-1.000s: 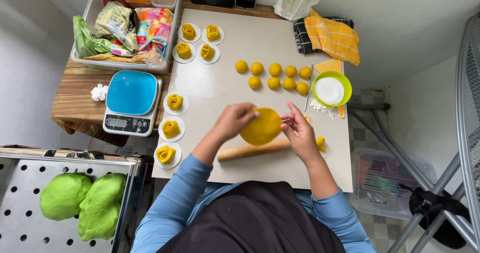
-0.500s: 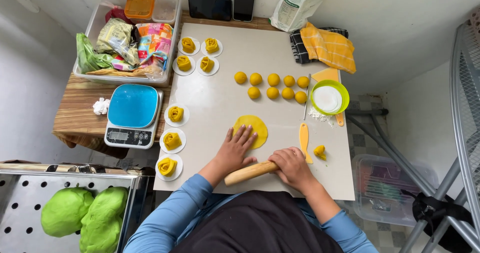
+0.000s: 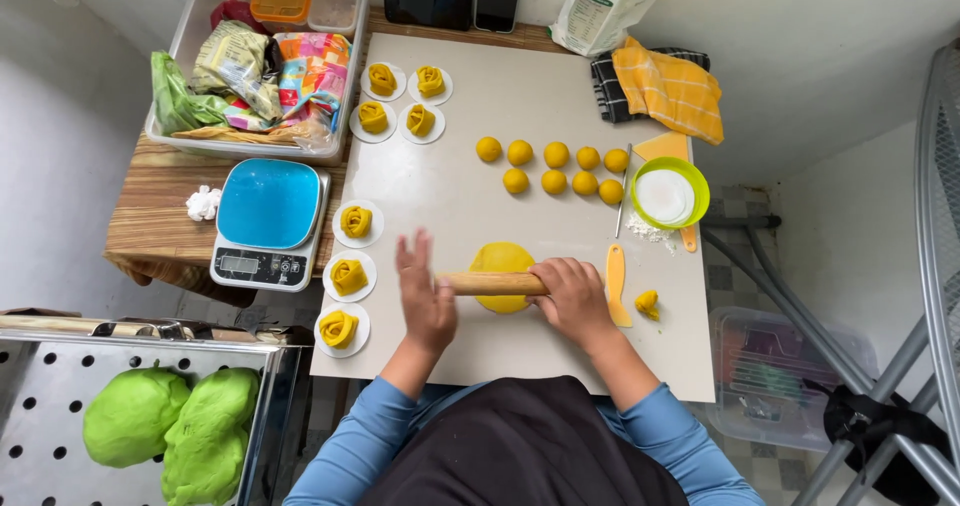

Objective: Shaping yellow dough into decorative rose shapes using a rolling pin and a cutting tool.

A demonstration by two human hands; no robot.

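**Both hands on a wooden rolling pin over a flat yellow dough disc**

The wooden rolling pin (image 3: 495,284) lies crosswise on the pale work board (image 3: 480,96), resting on top of a flattened round of yellow dough (image 3: 502,263) near the board's front edge. The left hand (image 3: 425,291) lies flat on the pin's left end, fingers spread and stretched forward, palm pressing down rather than closing around it. The right hand (image 3: 572,296) covers the pin's right end with the fingers curled loosely over the top; it does not look tightly clenched. The dough disc shows above and below the pin, between the two hands.

Just right of the right hand lies a yellow plastic scraper (image 3: 616,284), and beside that a small scrap of yellow dough (image 3: 647,304). Further back on the board, nine yellow dough balls (image 3: 551,167) sit in two rows. To their right stands a green bowl of white flour (image 3: 670,193), with a little flour spilled at its foot.

Seven shaped yellow dough rosettes rest on small white paper rounds: four at the back left of the board (image 3: 401,101), three down its left edge (image 3: 349,276). A blue kitchen scale (image 3: 268,221) stands on the wooden table left of the board, behind it a clear tub of packets (image 3: 255,66). Two lumps of green dough (image 3: 170,428) lie on a perforated metal tray at lower left.
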